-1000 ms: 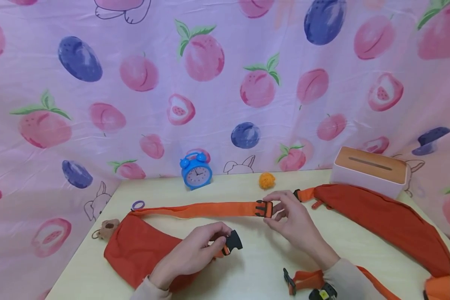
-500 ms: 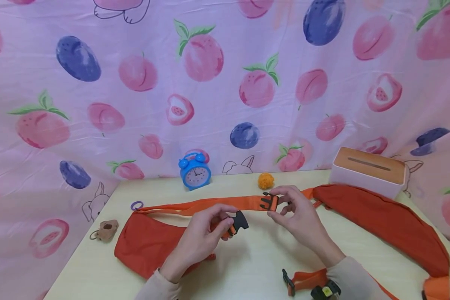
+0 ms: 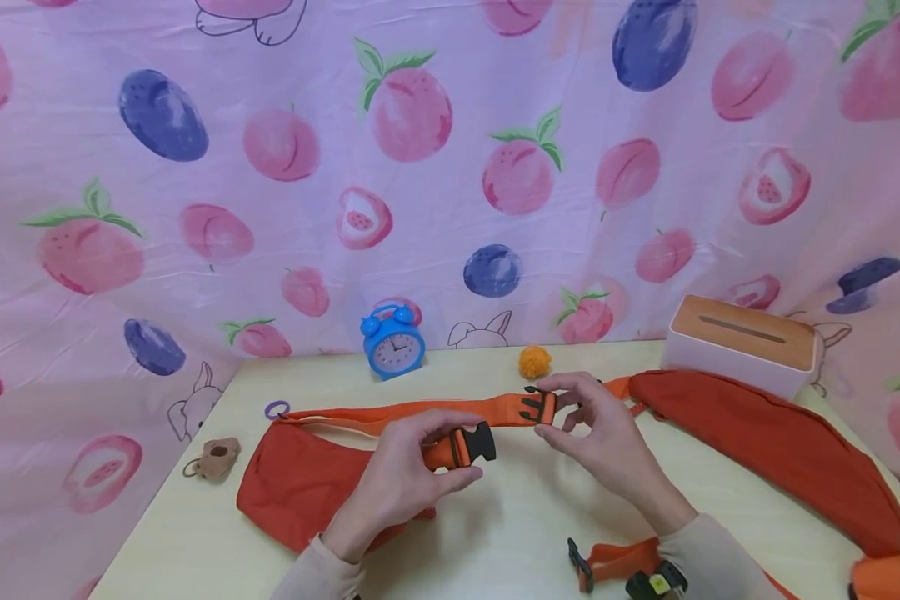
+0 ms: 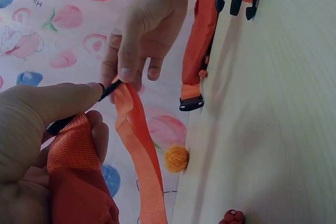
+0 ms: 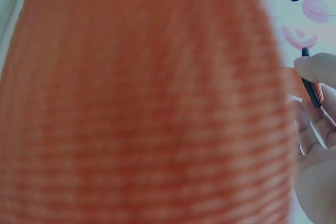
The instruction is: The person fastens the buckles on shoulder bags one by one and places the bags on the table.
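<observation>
My left hand (image 3: 401, 475) holds the black socket half of a side-release buckle (image 3: 482, 442), on short orange webbing from a red waist bag (image 3: 300, 471). My right hand (image 3: 603, 446) pinches the pronged half of the buckle (image 3: 531, 405) at the end of the bag's long orange strap (image 3: 420, 410). The prongs point left, a small gap away from the socket half. In the left wrist view, my left fingers curl behind the webbing (image 4: 73, 142). An out-of-focus orange strap (image 5: 147, 103) covers most of the right wrist view.
A second red waist bag (image 3: 772, 450) lies at right, its loose pronged buckle (image 3: 580, 565) near the front edge. Behind stand a blue alarm clock (image 3: 393, 342), a yellow yarn ball (image 3: 535, 362) and a tissue box (image 3: 742, 342). A brown plush keyring (image 3: 216, 458) lies at left.
Both hands have risen slightly, the left also shifting right, bringing the buckle halves closer together. My left hand has turned the socket half, and the bag has slid right, away from the keyring.
</observation>
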Demonstrator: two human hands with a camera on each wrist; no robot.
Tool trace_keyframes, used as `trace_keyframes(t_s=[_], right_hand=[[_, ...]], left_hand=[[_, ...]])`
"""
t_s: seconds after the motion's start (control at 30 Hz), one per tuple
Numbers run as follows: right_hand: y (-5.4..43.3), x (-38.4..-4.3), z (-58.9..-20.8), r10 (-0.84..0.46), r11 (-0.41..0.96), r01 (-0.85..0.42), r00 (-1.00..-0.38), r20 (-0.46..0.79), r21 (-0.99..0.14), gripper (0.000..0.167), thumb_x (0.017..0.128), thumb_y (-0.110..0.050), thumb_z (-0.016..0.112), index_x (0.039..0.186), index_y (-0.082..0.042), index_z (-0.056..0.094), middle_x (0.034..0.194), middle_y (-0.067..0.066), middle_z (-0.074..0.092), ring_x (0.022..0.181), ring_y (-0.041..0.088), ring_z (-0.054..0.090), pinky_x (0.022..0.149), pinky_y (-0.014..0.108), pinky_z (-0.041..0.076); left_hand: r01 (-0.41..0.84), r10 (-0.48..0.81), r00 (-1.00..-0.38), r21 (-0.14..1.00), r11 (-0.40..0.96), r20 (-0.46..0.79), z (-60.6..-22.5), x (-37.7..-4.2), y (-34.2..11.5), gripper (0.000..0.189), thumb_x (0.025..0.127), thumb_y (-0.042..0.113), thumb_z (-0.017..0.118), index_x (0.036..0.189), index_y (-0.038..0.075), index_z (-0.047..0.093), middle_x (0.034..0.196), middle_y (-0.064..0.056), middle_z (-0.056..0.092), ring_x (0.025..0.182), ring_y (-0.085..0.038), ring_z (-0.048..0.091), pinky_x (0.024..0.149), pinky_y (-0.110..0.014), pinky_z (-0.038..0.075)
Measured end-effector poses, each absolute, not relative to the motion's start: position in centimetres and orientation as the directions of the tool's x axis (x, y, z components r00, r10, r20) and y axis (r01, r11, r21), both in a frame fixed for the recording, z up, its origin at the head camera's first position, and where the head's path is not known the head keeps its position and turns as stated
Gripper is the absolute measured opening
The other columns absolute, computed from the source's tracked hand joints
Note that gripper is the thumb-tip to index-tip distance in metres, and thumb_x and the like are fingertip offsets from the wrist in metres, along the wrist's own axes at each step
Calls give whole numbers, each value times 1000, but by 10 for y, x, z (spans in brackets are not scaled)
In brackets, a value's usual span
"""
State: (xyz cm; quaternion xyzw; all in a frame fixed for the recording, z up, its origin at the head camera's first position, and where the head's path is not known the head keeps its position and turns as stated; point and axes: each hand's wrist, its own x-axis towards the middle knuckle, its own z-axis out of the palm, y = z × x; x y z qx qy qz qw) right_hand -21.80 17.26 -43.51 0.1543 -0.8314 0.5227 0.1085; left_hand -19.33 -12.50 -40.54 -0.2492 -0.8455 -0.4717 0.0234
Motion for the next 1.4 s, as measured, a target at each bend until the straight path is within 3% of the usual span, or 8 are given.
trace_keyframes(t_s=[0.17,0.4,0.67,0.77,0.97,1.13,1.27,1.4], right_hand=[[168,-214,-433,-171,375,-409,-912,372,-832,54,91,-12,94,138,-27,71,132,-3,73,104,31,71,82,29,62],[164,-208,-429,-256,243,-455,-882,395,-857,55,92,-3,91,136,-26,68,146,-5,69,95,28,69,81,29,62],[165,-203,-428,-307,203,-459,-869,389,-865,57,92,0,89,138,-24,67,99,6,68,84,26,67,80,30,61],[167,-204,-428,-320,211,-460,-866,384,-863,55,93,-4,90,138,-25,68,93,7,66,83,26,67,79,30,60],[167,-203,-425,-355,219,-515,-833,424,-829,51,94,-9,92,137,-25,70,100,3,66,82,23,67,73,31,56],[163,-202,-419,-385,273,-554,-812,439,-786,51,92,-12,94,137,-26,73,114,-4,68,85,19,67,76,30,59],[161,-201,-415,-395,318,-559,-813,429,-766,54,91,-13,95,136,-33,73,118,-8,70,87,19,67,77,29,60],[161,-200,-415,-396,328,-564,-811,432,-758,54,90,-13,96,136,-30,73,119,-9,70,88,24,68,76,29,59]], left_hand=[[451,359,-880,783,428,310,-406,-194,-125,55,83,17,102,130,34,82,117,10,66,118,-16,66,93,-38,67],[486,351,-864,778,398,360,-407,-196,-124,53,82,18,103,129,33,83,112,8,62,115,-16,64,89,-33,67],[533,380,-832,770,351,403,-408,-198,-123,56,84,19,101,135,30,81,116,6,61,112,-17,66,83,-33,68],[550,385,-825,747,374,414,-408,-198,-122,56,84,22,101,136,31,81,117,8,61,113,-15,65,86,-33,66],[572,389,-813,723,387,434,-409,-199,-122,52,84,22,101,132,32,82,117,10,61,109,-15,64,79,-36,66],[603,392,-793,694,394,466,-410,-201,-122,52,84,22,101,133,30,82,117,9,61,110,-15,63,85,-36,64],[618,372,-785,675,403,496,-410,-202,-122,58,82,22,103,136,28,81,118,10,66,106,-13,66,86,-35,65],[625,333,-781,656,423,529,-411,-202,-123,62,79,23,105,135,24,80,115,11,73,99,-10,70,83,-33,66]])
